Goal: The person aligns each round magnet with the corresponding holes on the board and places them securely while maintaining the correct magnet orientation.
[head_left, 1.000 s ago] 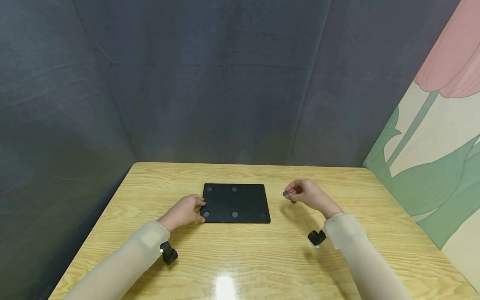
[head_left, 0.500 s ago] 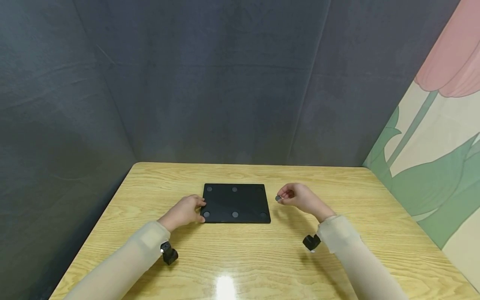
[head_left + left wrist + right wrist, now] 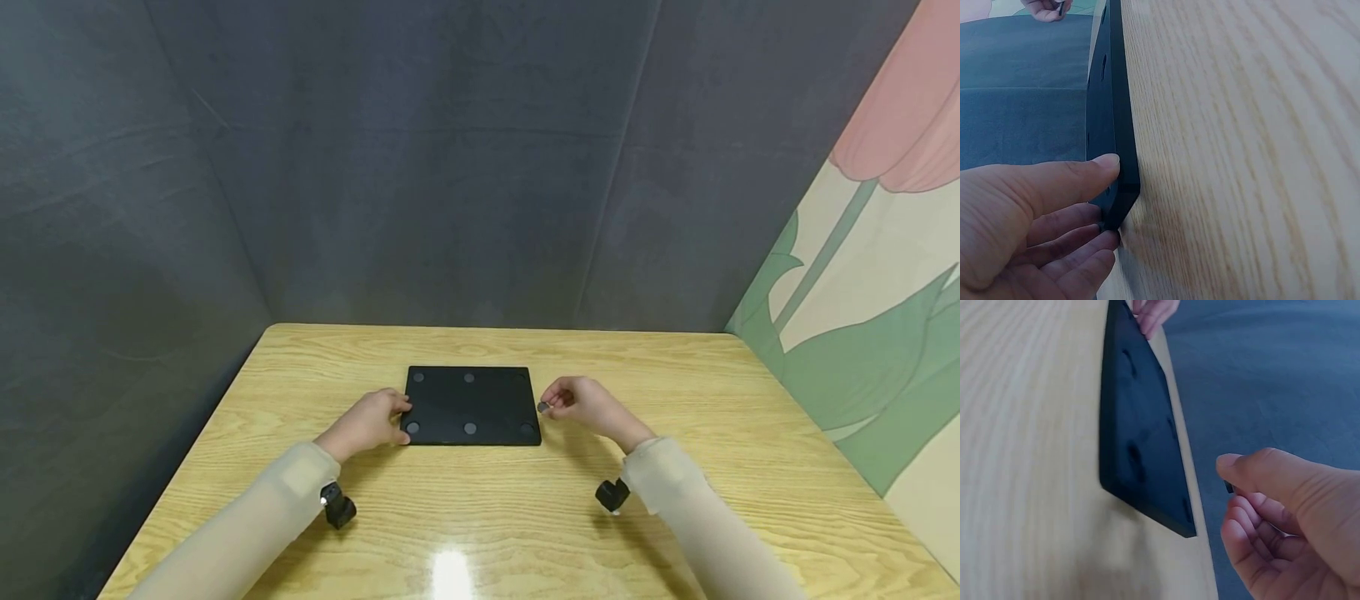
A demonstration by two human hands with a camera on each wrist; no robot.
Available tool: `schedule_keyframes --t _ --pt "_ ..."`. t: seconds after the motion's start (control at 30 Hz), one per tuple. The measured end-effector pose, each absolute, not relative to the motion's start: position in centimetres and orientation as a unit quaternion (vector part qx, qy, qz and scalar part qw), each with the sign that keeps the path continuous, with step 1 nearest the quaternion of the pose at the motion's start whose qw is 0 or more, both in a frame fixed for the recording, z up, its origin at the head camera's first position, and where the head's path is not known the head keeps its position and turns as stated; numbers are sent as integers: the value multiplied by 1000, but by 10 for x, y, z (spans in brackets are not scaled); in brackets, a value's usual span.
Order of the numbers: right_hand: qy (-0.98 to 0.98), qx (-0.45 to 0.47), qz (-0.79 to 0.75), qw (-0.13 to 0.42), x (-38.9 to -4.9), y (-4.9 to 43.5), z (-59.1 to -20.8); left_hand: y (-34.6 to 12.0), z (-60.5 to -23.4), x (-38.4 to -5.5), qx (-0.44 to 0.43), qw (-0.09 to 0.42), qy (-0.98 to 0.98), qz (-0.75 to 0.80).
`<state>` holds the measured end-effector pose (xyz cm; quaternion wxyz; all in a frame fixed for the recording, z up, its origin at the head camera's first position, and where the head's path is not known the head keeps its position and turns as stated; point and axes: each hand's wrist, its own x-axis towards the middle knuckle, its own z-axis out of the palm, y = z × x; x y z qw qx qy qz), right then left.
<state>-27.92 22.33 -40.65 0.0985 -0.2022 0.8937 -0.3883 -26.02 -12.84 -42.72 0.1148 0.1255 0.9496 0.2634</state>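
Observation:
A flat black rectangular board [image 3: 480,402] lies on the table. Lighter grey round discs [image 3: 470,428] sit at its left corners and middle, while the right-hand corners show darker round marks [image 3: 527,429]. My left hand [image 3: 367,425] holds the board's left end; in the left wrist view its thumb [image 3: 1107,164] presses near the corner, with the fingers bent along the side. Just right of the board, my right hand [image 3: 588,406] pinches a small dark grey disc [image 3: 543,407] between thumb and fingers, above the table. Only the disc's edge [image 3: 1229,487] shows in the right wrist view.
The wooden table [image 3: 465,500] has a dark grey curtain [image 3: 450,167] behind it and along its left. A panel with a pink tulip pattern [image 3: 862,333] stands along the right. Small black cameras [image 3: 612,496] are strapped to both wrists.
My right hand has moved left and slightly nearer, bringing the disc close to the board's right edge. A second disc seen under those fingers earlier is no longer visible. The left hand stays put.

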Motion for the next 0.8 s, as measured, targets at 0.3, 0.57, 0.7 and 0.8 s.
schedule_keyframes --t 0.3,0.57,0.7,0.8 --pt "889 -212 -394 100 -278 215 -417 -128 -427 -260 126 118 950 260" --pt "886 -192 -404 119 -277 208 -424 -128 -426 -260 126 117 950 262" --pt "883 -184 -412 131 -277 206 -427 -128 -427 -260 126 120 949 264" --pt "884 -180 -410 130 -278 206 -429 -128 -427 -260 126 118 949 264"
